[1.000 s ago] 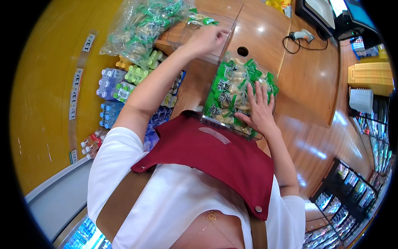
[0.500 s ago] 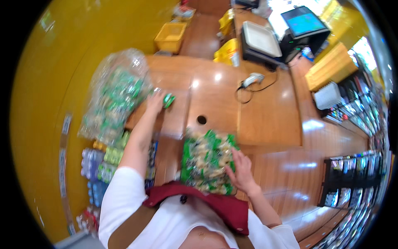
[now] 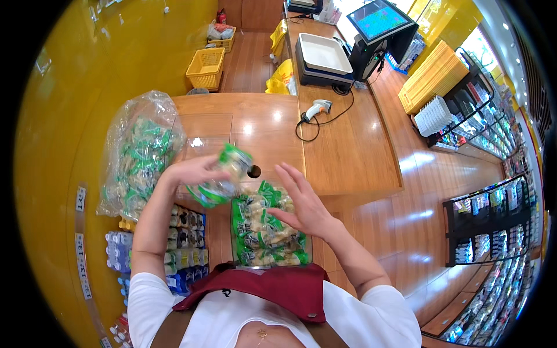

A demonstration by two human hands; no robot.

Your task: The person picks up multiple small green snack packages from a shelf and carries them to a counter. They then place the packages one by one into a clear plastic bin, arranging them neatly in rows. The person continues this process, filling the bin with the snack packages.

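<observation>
My left hand [image 3: 200, 173] grips a green and clear snack packet [image 3: 231, 165], slightly smeared by motion, above the wooden counter [image 3: 200, 136]. Its contents look pale and lumpy. My right hand [image 3: 303, 203] is open, fingers spread and holding nothing, over the right side of a rectangular group of similar packets [image 3: 264, 235] close to my body. Left of my left hand lies a large clear plastic bag [image 3: 142, 156], loosely filled with more of these green packets. Whether the grouped packets sit in a box or tray is hard to tell.
On the counter are a barcode scanner [image 3: 318, 109] with its cable, a scale with a white tray [image 3: 324, 53] and a screen [image 3: 377, 20]. Bottled drinks [image 3: 185, 249] stand at lower left. Yellow baskets [image 3: 206, 65] sit beyond the counter, and shelves [image 3: 487, 220] stand right.
My left hand has come from beside the clear bag toward the grouped packets, with a packet in it. My right hand has lifted off the group's right edge. The view has shifted.
</observation>
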